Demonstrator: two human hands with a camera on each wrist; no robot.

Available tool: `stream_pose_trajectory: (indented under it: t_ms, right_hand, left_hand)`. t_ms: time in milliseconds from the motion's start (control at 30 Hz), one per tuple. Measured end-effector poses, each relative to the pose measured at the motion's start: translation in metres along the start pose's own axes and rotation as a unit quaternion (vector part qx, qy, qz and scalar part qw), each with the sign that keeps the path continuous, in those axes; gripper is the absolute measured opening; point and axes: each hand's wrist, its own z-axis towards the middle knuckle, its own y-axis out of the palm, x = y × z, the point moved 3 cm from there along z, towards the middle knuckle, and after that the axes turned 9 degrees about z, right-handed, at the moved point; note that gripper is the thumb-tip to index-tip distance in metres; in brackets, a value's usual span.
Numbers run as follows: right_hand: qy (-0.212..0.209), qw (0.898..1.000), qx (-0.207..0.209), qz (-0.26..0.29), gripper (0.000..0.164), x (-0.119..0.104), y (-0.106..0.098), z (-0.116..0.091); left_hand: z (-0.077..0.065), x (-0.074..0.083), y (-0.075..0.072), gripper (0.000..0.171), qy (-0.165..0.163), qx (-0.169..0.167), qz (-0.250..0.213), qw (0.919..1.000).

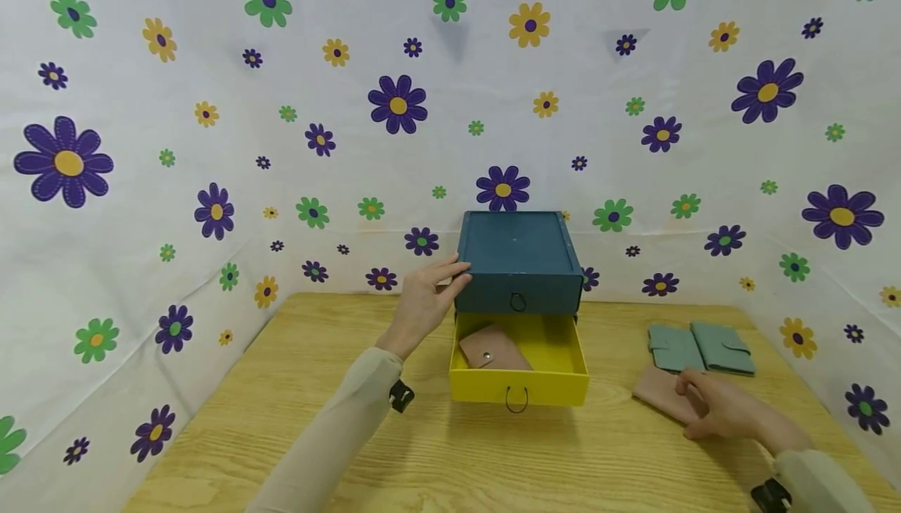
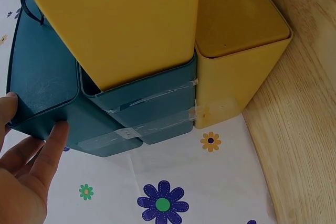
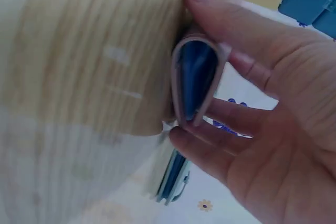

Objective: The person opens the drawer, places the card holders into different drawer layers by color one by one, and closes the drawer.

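A stack of small drawer boxes stands at the table's middle, with a dark blue box [image 1: 517, 294] on top. Below it, a yellow drawer [image 1: 461, 386] is pulled out; a pink wallet [image 1: 493, 345] with a snap lies inside. My left hand [image 1: 425, 298] rests its outstretched fingers on the blue box's left front corner, also visible in the left wrist view. At the right, my right hand [image 1: 725, 407] grips another pink wallet [image 1: 662, 394] on the table. The right wrist view shows this folded wallet [image 3: 178, 85] end-on between thumb and fingers, its lining blue.
Two green wallets [image 1: 674, 347] [image 1: 725, 347] lie side by side just behind the right hand. A yellow box [image 2: 236, 82] forms the stack's bottom. Clear tape [image 2: 157, 121] runs across the boxes' sides. A flower-printed cloth [image 1: 450, 145] hangs behind the wooden table [image 1: 310, 388].
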Motion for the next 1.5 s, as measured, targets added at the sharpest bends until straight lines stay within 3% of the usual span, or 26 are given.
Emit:
stream_pose_trajectory:
  t_ms: [633,967,1500]
  right_hand:
    - [-0.013,0.998,0.047,-0.028,0.048,-0.004,0.006,0.003]
    - [0.047,0.997,0.056,0.003,0.04,-0.007,0.01,0.006]
    - [0.022,0.998,0.061,-0.018,0.044,-0.007,0.008,0.006]
  left_hand:
    - [0.001,0.0,-0.003,0.029,-0.002,0.003,0.002,1.0]
    - [0.001,0.0,-0.002,0.03,-0.004,-0.003,0.0,1.0]
    - [0.001,0.0,0.0,0.03,-0.003,-0.002,0.002,1.0]
